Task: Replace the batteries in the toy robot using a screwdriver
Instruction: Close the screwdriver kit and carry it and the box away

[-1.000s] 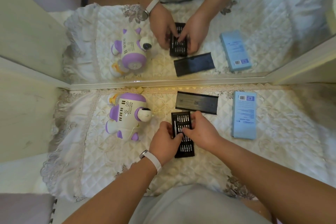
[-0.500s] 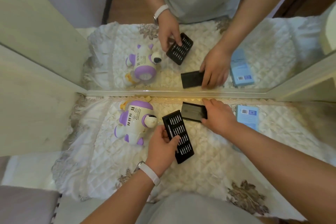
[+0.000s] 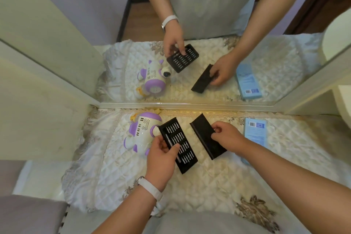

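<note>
My left hand (image 3: pixel 161 157) grips the black bit tray (image 3: pixel 183 143), thumb across what looks like the screwdriver (image 3: pixel 168 139) in its slot. My right hand (image 3: pixel 228 137) pinches the tray's black sleeve (image 3: pixel 205 135). The toy robot (image 3: pixel 141 132) lies just left of the tray on the quilted cloth (image 3: pixel 209 186).

A blue box (image 3: pixel 255 133) lies on the quilted cream cloth (image 3: pixel 209 186) before a mirror (image 3: pixel 284 59).
</note>
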Demonstrator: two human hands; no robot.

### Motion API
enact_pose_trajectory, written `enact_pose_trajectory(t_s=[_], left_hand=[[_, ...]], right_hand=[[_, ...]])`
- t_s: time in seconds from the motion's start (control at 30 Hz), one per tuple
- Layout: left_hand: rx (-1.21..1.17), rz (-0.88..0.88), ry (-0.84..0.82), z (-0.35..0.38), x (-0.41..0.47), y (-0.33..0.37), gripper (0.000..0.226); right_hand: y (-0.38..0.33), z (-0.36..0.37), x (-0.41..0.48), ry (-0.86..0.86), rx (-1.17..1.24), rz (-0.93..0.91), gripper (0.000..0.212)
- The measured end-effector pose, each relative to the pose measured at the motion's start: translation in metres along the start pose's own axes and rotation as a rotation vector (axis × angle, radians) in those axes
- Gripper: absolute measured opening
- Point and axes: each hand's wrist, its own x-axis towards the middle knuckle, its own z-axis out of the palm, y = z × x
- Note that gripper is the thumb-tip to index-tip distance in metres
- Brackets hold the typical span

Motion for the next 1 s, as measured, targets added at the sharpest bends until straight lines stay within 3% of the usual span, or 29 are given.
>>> enact_pose_trajectory(t_s=[0.13,0.27,0.37,0.47,0.57,0.73,0.93,1.0], left_hand=[[-0.067,0.021,0.06,-0.009,-0.01,0.01,0.025],[-0.133,0.067,0.059,-0.015,-0.023,0.021,0.026],[-0.157,0.094,0.05,-0.016,-0.033,0.027,0.027],[-0.178,0.111,0.046,-0.014,-0.042,0.03,0.025],[-0.192,0.128,0.045,-0.013,-0.05,0.032,0.024],[-0.229,0.147,0.034,-0.013,-0.058,0.04,0.024],[-0.284,0.203,0.023,-0.018,-0.063,0.063,0.02],[-0.315,0.219,0.03,-0.022,-0.062,0.074,0.02]], right_hand=[[-0.01,-0.007,-0.034,-0.033,0.527,0.099,0.026],[-0.016,-0.012,-0.069,-0.2,1.156,0.148,0.031],[-0.022,-0.011,-0.09,-0.361,1.321,0.082,0.047],[-0.029,-0.011,-0.105,-0.416,1.382,0.001,0.056],[-0.037,-0.013,-0.119,-0.429,1.377,-0.039,0.059],[-0.046,-0.021,-0.14,-0.28,1.212,-0.125,0.052],[-0.059,-0.023,-0.159,-0.045,0.7,-0.333,0.026],[-0.065,-0.022,-0.163,0.059,0.494,-0.406,0.028]])
